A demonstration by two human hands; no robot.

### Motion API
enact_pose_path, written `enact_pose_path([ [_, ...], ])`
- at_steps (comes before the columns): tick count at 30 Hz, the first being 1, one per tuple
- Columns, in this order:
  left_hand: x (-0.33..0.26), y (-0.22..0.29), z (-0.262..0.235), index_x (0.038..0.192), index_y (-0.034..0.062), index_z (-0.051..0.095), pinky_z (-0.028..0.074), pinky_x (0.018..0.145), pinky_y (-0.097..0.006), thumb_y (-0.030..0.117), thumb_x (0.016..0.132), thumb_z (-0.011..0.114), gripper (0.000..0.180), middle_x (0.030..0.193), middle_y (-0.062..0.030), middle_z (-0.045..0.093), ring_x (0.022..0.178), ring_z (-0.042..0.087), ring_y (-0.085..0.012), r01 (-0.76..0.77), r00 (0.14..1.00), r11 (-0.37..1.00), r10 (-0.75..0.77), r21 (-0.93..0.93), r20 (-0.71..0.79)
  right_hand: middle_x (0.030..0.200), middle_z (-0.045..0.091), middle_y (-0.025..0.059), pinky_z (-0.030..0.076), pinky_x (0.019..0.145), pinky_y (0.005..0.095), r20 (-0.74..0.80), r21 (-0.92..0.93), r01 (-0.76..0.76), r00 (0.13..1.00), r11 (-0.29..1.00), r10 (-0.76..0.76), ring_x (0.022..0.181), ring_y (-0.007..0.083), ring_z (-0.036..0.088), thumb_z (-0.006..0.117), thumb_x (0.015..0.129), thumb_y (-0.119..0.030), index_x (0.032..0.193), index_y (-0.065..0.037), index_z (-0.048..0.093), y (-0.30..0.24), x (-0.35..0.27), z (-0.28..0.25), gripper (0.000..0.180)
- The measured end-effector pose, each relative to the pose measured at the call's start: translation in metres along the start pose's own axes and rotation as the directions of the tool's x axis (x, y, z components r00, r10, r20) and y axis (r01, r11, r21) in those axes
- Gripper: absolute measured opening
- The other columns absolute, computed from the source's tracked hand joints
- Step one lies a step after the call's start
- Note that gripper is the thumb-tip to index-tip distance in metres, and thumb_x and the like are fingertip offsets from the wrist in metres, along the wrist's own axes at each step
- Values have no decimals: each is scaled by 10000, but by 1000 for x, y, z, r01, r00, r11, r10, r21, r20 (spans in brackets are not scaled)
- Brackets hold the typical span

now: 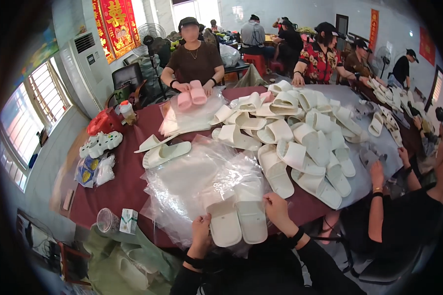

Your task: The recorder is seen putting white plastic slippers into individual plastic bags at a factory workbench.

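A pair of off-white slippers (225, 223) lies side by side at the table's near edge, heels toward me. Their strap ends are inside a clear plastic bag (248, 173), while the heels stick out of its mouth. My left hand (201, 231) is closed at the left slipper's outer side, pinching the bag's edge. On the other side, my right hand (276, 209) pinches the bag's right edge next to the right slipper. Under and left of the pair spreads a stack of flat clear bags (174, 196). Two loose white slippers (166, 153) rest on its far end.
A large heap of white slippers (305, 132) covers the right of the dark red table (128, 172). White clogs (101, 143), a plastic cup (106, 220) and a small box (128, 221) stand left. Across the table a person (192, 64) handles pink slippers (198, 93). Co-workers sit at right.
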State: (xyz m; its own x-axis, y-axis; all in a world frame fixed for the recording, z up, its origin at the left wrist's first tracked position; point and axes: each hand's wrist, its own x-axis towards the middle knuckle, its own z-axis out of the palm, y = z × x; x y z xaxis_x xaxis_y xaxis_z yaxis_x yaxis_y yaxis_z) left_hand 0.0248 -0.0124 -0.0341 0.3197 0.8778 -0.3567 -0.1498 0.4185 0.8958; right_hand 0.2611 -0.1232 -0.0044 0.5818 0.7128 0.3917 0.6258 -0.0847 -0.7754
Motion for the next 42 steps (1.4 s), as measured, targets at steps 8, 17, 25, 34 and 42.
enact_pose_path([
  [8, 13, 8, 8, 815, -4, 505, 444, 510, -266, 229, 943, 535, 267, 683, -53, 563, 585, 543, -115, -88, 989, 990, 100, 114, -106, 902, 607, 161, 462, 683, 440, 59, -100, 112, 993, 989, -106, 814, 388, 586, 546, 852, -141, 984, -20, 545, -15, 12, -7, 179],
  [17, 10, -6, 4, 935, -27, 529, 514, 620, -295, 176, 948, 518, 204, 825, -95, 594, 712, 602, -165, 22, 1000, 991, -25, -130, -18, 823, 620, 217, 469, 706, 476, 389, -254, -144, 891, 957, 237, 798, 425, 606, 531, 891, -247, 988, 25, 542, 17, -18, -6, 289],
  [25, -11, 49, 4, 1113, -75, 537, 544, 768, -331, 166, 976, 433, 296, 1008, -131, 638, 885, 648, -234, 138, 965, 952, -68, -274, 253, 690, 617, 87, 482, 548, 294, 600, 278, -636, 700, 720, 388, 609, 165, 600, 476, 938, -245, 813, 0, 587, 4, 24, -27, 297],
  [34, -18, 127, 14, 967, -29, 605, 526, 700, -317, 306, 976, 427, 379, 811, -117, 638, 729, 632, -193, 24, 944, 939, -134, 343, 301, 687, 616, 78, 544, 651, 361, 697, 419, -705, 654, 572, 294, 629, 178, 613, 484, 935, -249, 782, -46, 573, -45, 100, -63, 270],
  [42, -23, 62, 5, 823, 22, 579, 388, 830, -265, 277, 983, 428, 337, 863, -18, 559, 845, 489, -120, -300, 796, 862, -9, 408, 605, 897, 487, 31, 479, 675, 328, 540, 585, -749, 646, 312, 540, 802, 157, 501, 574, 899, -246, 971, -81, 513, 1, 40, -56, 190],
])
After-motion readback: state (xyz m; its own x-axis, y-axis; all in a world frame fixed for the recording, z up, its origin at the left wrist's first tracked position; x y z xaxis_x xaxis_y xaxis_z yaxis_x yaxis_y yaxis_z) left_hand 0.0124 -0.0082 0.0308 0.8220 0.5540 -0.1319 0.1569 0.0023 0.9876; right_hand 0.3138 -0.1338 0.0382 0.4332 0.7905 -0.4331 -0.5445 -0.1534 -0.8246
